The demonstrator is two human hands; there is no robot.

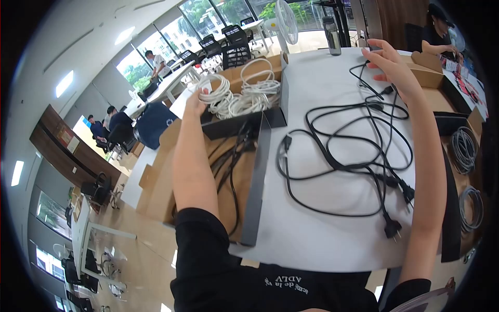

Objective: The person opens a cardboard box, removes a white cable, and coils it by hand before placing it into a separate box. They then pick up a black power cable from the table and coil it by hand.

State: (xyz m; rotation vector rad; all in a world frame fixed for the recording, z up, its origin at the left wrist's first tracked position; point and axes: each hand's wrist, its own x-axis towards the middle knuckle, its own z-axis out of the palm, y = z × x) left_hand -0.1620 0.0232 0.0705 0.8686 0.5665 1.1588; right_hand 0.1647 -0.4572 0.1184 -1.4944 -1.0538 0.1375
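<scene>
My left hand [196, 102] is at the left side of a cardboard box [284, 96] full of coiled white cables [244, 99]. Its fingers are closed at the edge of one white coil and partly hidden by it. My right hand [391, 67] is held above the far right part of the table, fingers apart, with nothing in it. Below it, black power cords [343, 166] lie loosely tangled on the white tabletop, some plugs towards me. More black cords [234, 156] lie in a nearer open box [254, 208], under my left forearm.
Boxes on the right hold grey coiled cables [463, 151]. A dark bottle [331, 36] stands at the table's far edge, with a white fan [283, 23] behind. A person [439, 34] sits at the far right; others are at desks in the left background.
</scene>
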